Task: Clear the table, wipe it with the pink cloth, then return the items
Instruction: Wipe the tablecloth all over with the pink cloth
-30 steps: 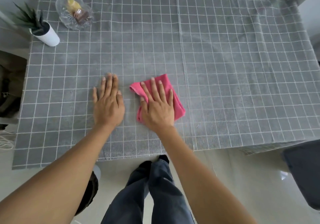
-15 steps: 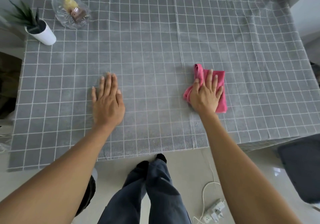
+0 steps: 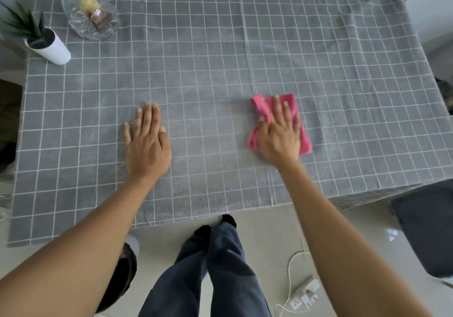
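A folded pink cloth (image 3: 293,104) lies on the table (image 3: 220,47), which is covered by a grey checked tablecloth, right of centre. My right hand (image 3: 279,135) presses flat on the cloth with straight fingers and hides its middle. My left hand (image 3: 147,142) rests flat on the tablecloth left of centre, palm down, holding nothing. At the far left corner stand a glass dish (image 3: 89,12) with small wrapped items inside and a white pot with a spiky green plant (image 3: 47,46).
My legs (image 3: 208,267) stand at the table's near edge. A white power strip with its cable (image 3: 302,294) lies on the floor to the right. A dark seat (image 3: 426,228) stands at the lower right, and a dark object (image 3: 122,275) sits by my left leg.
My right hand slid the pink cloth from beside my left hand to right of centre, then back a little to the left. My left hand stayed in place.
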The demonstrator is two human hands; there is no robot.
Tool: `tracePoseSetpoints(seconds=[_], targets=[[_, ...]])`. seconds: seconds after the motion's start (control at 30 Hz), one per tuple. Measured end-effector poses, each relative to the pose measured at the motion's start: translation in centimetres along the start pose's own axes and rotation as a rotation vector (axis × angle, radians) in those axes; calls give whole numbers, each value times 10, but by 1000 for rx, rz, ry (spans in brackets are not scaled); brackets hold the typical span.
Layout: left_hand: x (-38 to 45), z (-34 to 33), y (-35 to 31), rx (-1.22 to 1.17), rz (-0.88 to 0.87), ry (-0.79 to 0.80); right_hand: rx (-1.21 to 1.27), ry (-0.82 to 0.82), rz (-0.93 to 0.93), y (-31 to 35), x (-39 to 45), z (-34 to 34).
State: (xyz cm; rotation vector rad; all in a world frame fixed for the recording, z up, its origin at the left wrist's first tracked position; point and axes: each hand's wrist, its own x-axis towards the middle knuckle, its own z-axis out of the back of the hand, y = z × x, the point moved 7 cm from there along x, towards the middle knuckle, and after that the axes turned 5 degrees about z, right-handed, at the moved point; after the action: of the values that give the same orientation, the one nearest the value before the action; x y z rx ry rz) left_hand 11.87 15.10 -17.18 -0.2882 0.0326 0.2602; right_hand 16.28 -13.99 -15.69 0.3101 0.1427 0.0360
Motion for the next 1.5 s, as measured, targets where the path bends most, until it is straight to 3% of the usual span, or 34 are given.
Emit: tracePoseSetpoints(seconds=[0.13,0.27,0.5,0.63,0.87,1.07,1.3,1.5], targets=[[1,1,1,11,4,-13,-16,11,-174,-42,5,10],[2,-1,0,17,7,-1,15,23,-229,-20,1,2],[-42,-3,-13,-32,-104,52,40,119,191,100,-73,-44],[-74,-7,-13,28,-131,51,39,80,281,95,-88,-44],[-74,-8,-13,53,-131,62,-24,11,-115,-40,-78,-1],[-74,-7,-12,46,-125,63,20,18,-251,-21,-81,-9],[-87,0,9,16,-126,65,72,106,181,126,-139,-58],[-92,0,17,60,-129,59,11,63,260,94,-138,-52]])
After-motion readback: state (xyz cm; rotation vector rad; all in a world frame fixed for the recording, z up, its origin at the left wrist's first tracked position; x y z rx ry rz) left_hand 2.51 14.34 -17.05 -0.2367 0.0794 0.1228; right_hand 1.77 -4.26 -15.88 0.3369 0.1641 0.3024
